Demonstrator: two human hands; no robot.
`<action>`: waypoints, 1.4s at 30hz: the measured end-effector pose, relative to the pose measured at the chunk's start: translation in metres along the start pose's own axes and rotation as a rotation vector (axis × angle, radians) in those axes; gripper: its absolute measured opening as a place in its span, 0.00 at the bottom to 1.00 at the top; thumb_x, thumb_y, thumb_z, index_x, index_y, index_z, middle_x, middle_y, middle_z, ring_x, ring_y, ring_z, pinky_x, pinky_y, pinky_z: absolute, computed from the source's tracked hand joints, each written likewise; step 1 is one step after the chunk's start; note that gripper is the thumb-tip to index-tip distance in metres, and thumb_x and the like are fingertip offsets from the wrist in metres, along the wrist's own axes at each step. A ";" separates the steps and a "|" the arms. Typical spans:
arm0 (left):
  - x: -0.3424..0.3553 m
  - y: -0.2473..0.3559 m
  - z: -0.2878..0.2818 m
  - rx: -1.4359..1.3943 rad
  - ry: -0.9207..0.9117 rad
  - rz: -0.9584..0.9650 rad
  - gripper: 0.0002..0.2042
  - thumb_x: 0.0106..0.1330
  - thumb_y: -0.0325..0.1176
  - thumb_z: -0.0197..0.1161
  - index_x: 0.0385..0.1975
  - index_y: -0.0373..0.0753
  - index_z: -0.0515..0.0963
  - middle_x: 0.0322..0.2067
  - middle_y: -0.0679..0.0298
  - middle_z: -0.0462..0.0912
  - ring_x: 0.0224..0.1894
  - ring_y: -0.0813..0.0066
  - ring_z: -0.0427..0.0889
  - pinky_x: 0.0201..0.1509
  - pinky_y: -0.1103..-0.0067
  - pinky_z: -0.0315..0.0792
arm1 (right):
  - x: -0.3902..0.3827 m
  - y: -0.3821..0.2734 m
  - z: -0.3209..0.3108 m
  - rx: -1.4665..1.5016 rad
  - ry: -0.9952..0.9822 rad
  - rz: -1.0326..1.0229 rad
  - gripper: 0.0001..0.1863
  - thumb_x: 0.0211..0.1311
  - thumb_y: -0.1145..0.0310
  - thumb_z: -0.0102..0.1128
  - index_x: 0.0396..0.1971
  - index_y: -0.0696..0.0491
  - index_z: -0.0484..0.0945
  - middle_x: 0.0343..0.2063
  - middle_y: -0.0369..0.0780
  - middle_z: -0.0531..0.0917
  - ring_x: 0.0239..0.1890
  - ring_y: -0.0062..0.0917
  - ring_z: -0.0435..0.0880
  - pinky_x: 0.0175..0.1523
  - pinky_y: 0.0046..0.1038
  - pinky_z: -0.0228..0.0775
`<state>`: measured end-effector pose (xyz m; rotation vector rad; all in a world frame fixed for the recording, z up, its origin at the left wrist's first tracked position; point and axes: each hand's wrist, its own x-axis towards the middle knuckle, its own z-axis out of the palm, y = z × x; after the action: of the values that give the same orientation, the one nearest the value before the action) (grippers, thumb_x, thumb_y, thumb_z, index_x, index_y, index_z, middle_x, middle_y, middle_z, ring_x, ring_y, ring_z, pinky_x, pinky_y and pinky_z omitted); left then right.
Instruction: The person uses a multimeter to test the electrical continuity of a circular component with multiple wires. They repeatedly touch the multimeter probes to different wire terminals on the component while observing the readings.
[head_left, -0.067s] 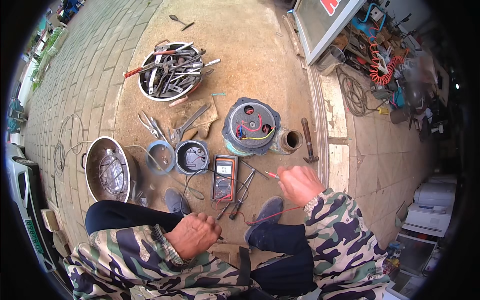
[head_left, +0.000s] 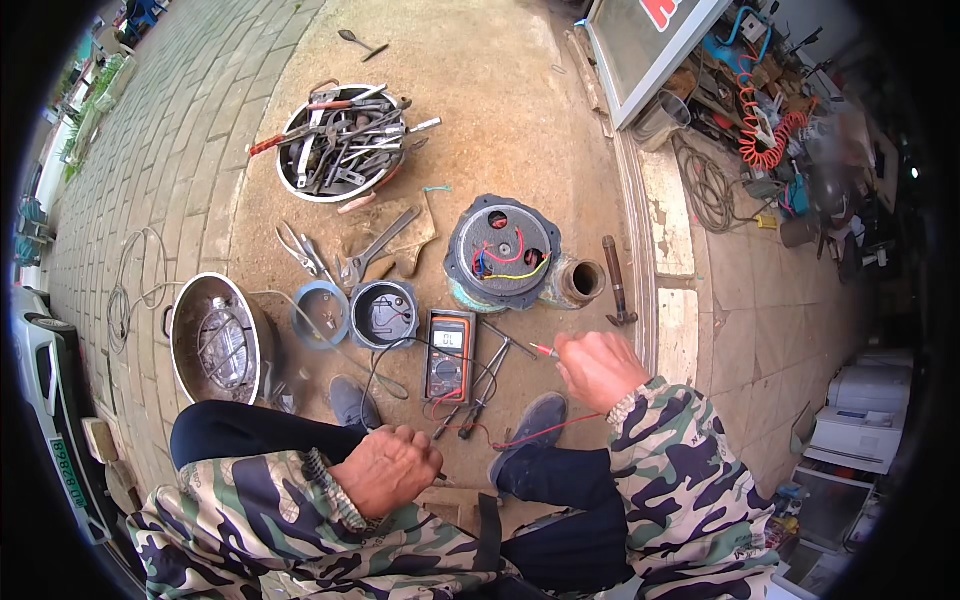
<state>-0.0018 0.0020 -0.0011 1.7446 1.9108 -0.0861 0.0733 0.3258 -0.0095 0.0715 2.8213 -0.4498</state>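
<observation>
A red test probe (head_left: 543,350) is pinched in my right hand (head_left: 603,370), its tip pointing left; a red lead trails below the hand. My left hand (head_left: 388,470) is closed by my knee around a black test probe (head_left: 442,479), of which only a short end shows. A black lead loops from that hand to the orange-and-grey multimeter (head_left: 448,358), which lies face up between my feet with its display lit. Beyond it stands a round motor housing (head_left: 504,250) with red, blue and yellow wires on top. Left of the meter is a grey round cover (head_left: 385,314) with wiring inside.
A basin of tools (head_left: 345,150) stands far left, with pliers (head_left: 299,248) and an adjustable wrench (head_left: 380,245) nearer. A metal pot (head_left: 216,335) and a bluish bowl (head_left: 321,314) sit at left. On the right, a hammer (head_left: 617,280) lies beside the door sill.
</observation>
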 end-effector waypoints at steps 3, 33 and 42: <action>0.000 0.000 -0.002 -0.002 -0.003 0.000 0.08 0.65 0.32 0.60 0.39 0.37 0.80 0.35 0.57 0.84 0.39 0.61 0.87 0.42 0.70 0.82 | 0.000 0.000 0.000 0.000 -0.013 0.008 0.13 0.63 0.68 0.68 0.44 0.58 0.82 0.27 0.51 0.86 0.34 0.53 0.86 0.40 0.51 0.78; -0.003 0.002 0.005 -0.015 0.110 0.025 0.07 0.65 0.33 0.60 0.32 0.38 0.82 0.32 0.58 0.85 0.35 0.65 0.86 0.34 0.71 0.79 | -0.002 0.001 0.005 0.022 -0.017 0.001 0.10 0.63 0.70 0.67 0.41 0.58 0.81 0.27 0.52 0.85 0.35 0.55 0.86 0.41 0.52 0.77; -0.002 0.003 -0.003 -0.038 -0.023 -0.001 0.08 0.66 0.33 0.60 0.39 0.37 0.81 0.35 0.57 0.83 0.40 0.60 0.87 0.42 0.69 0.81 | 0.001 -0.005 -0.004 0.020 -0.113 0.043 0.11 0.63 0.70 0.67 0.41 0.59 0.81 0.27 0.53 0.86 0.35 0.55 0.86 0.41 0.52 0.77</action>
<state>0.0003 0.0017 0.0038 1.7109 1.8850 -0.0695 0.0708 0.3224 -0.0044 0.1076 2.6990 -0.4574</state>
